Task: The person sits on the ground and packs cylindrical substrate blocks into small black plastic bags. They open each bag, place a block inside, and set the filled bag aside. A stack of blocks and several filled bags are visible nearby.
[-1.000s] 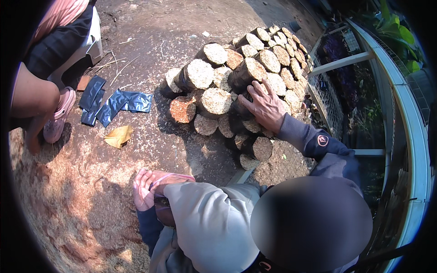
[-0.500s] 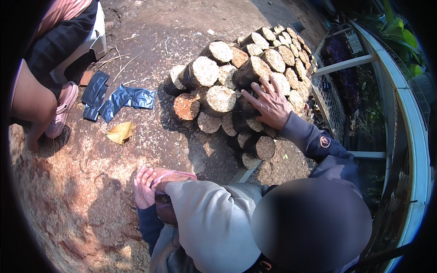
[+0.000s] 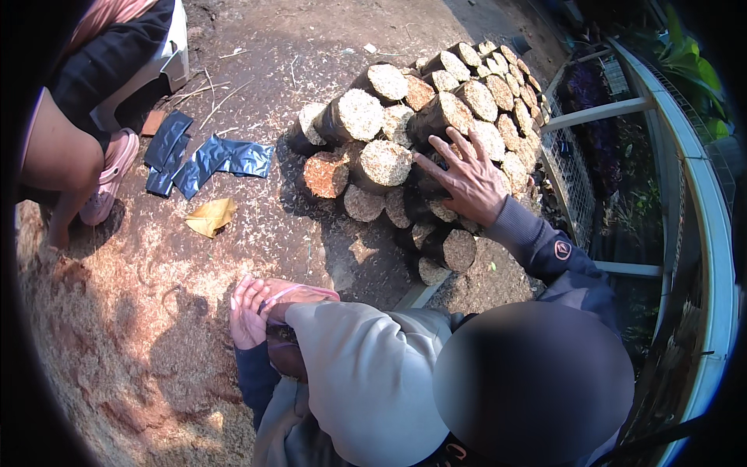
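Observation:
My right hand (image 3: 471, 179), in a dark navy sleeve, is spread over the near right part of a stack of black plastic bags. Its palm faces down and its fingers reach over the dark side of one sawdust-filled bag (image 3: 426, 124). Contact beneath the palm is hidden. Lower left, my left hand (image 3: 250, 311) is beside my leg and a foot in a pink-strapped sandal (image 3: 303, 294). That palm is turned up, with the fingers loosely bent and nothing seen in them. Other bags (image 3: 360, 114) show pale sawdust tops; one filled bag (image 3: 325, 174) looks orange.
Flat black plastic bags (image 3: 226, 158) and a yellow dry leaf (image 3: 210, 217) lie on the ground. Another person's leg and pink shoe (image 3: 110, 179) are at left. Loose sawdust (image 3: 101, 335) spreads lower left. A pale frame with wire mesh (image 3: 572, 167) borders the right side.
The view has shifted slightly, moving the bags a little right and up in the picture. My right hand stays spread over the bags; my left hand keeps its place beside the foot.

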Tool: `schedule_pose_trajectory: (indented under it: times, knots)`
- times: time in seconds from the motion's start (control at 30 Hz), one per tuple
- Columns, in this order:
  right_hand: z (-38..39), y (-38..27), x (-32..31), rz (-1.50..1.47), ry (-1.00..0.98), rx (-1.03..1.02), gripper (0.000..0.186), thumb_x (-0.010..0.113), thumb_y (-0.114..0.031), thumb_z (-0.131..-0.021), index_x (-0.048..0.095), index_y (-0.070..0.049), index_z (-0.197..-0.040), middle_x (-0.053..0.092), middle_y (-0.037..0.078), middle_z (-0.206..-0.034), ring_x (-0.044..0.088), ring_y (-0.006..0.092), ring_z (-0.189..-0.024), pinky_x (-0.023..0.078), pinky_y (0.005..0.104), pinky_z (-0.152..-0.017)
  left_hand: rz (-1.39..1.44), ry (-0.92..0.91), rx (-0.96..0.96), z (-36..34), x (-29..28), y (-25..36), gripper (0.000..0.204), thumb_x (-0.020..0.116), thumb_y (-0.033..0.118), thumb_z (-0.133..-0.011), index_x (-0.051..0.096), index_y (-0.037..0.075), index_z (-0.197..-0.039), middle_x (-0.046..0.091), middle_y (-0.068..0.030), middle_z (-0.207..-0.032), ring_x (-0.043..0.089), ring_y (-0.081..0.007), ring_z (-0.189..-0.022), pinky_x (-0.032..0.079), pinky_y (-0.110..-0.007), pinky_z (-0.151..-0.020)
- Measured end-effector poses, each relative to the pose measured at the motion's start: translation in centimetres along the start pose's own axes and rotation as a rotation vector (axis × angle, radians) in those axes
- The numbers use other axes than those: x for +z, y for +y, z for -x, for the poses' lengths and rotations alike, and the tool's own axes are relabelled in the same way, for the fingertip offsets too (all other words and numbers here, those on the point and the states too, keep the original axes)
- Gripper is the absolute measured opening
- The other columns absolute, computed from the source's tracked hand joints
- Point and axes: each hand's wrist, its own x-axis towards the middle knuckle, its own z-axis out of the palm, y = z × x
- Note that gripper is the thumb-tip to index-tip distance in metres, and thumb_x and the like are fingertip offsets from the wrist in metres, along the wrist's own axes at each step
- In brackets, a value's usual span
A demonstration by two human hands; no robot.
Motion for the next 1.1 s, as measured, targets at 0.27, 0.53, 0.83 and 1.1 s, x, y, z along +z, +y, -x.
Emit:
schedule_pose_trajectory:
  times: [0.27,0.53,0.83,1.1]
  knots:
    - [0.2,-0.1,-0.9,-0.076,0.020,-0.005,0.105,0.091,-0.040,-0.069,0.037,-0.032,-0.159,0.039,0.012,-0.160,0.034,0.0377,-0.149,0.027,0.0572,-0.122,0.009,0.004,-0.004,0.0,-0.4,-0.1,0.077,0.050,0.051,-0.106,0.026,0.000,-0.158,0.053,-0.0185,-0.144,0.056,-0.0279,-0.131,0.056,-0.043,-0.102]
    - [0.2,0.0,-1.1,-0.121,0.016,0.004,0.110,0.092,-0.036,-0.066,0.034,-0.033,-0.160,0.036,0.012,-0.162,0.034,0.0381,-0.149,0.028,0.0563,-0.122,0.010,0.036,-0.003,0.0,-0.1,0.0,0.079,0.052,0.052,-0.104,0.028,-0.001,-0.157,0.053,-0.0197,-0.142,0.056,-0.0287,-0.129,0.057,-0.044,-0.101]
    - [0.5,1.4,-2.7,-0.212,-0.004,0.010,0.118,0.094,-0.033,-0.061,0.032,-0.033,-0.161,0.030,0.012,-0.165,0.034,0.0383,-0.148,0.029,0.0552,-0.122,-0.002,0.055,0.000,-0.2,-0.2,-0.4,0.077,0.052,0.053,-0.104,0.032,0.000,-0.156,0.054,-0.0196,-0.141,0.058,-0.0291,-0.128,0.057,-0.045,-0.100]
    - [1.1,1.8,-2.6,-0.257,-0.028,0.013,0.115,0.094,-0.033,-0.063,0.033,-0.034,-0.161,0.031,0.012,-0.164,0.037,0.0381,-0.145,0.033,0.0538,-0.120,0.047,0.005,0.007,-0.2,-0.4,-0.5,0.070,0.044,0.050,-0.108,0.031,0.000,-0.156,0.055,-0.0184,-0.142,0.057,-0.0293,-0.129,0.056,-0.046,-0.103]
